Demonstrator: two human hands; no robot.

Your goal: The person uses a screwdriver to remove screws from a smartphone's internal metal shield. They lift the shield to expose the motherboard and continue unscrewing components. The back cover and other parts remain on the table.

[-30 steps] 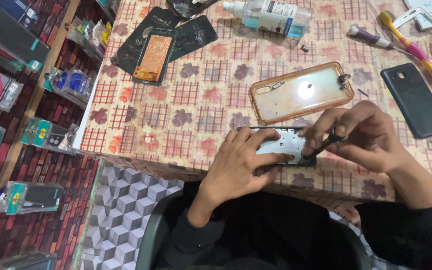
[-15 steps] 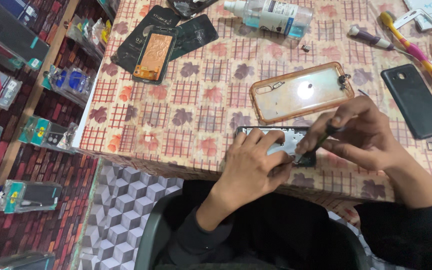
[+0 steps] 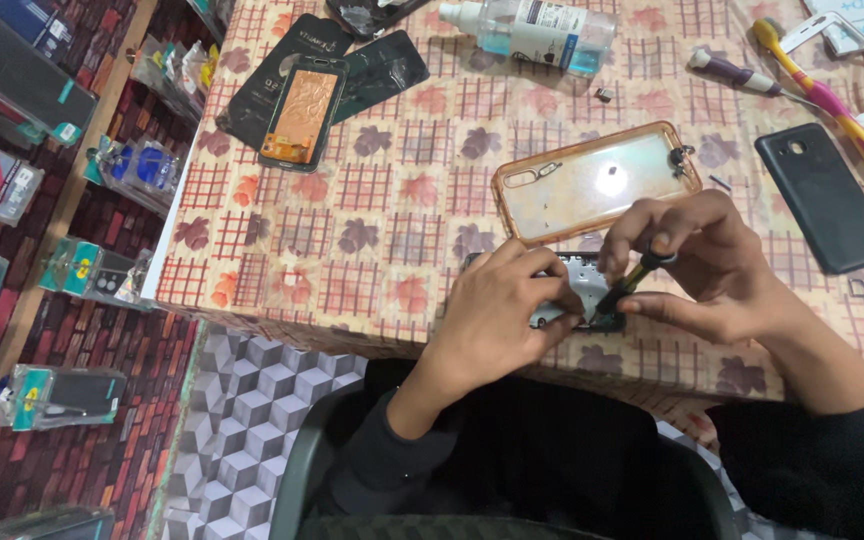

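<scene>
The opened phone (image 3: 574, 290) lies flat at the near edge of the desk (image 3: 352, 250), just in front of the clear orange-rimmed case (image 3: 592, 180). My left hand (image 3: 497, 320) covers its left part, fingers curled down over it and pressing it to the desk. My right hand (image 3: 702, 265) arches over its right end, fingers pinched shut round a small black screwdriver (image 3: 620, 290) whose tip meets the phone's lower right corner. Most of the phone is hidden under my hands; only a strip of grey frame shows between them, and I cannot make out what the tip sits on. A black phone (image 3: 824, 195) lies apart near the right edge.
</scene>
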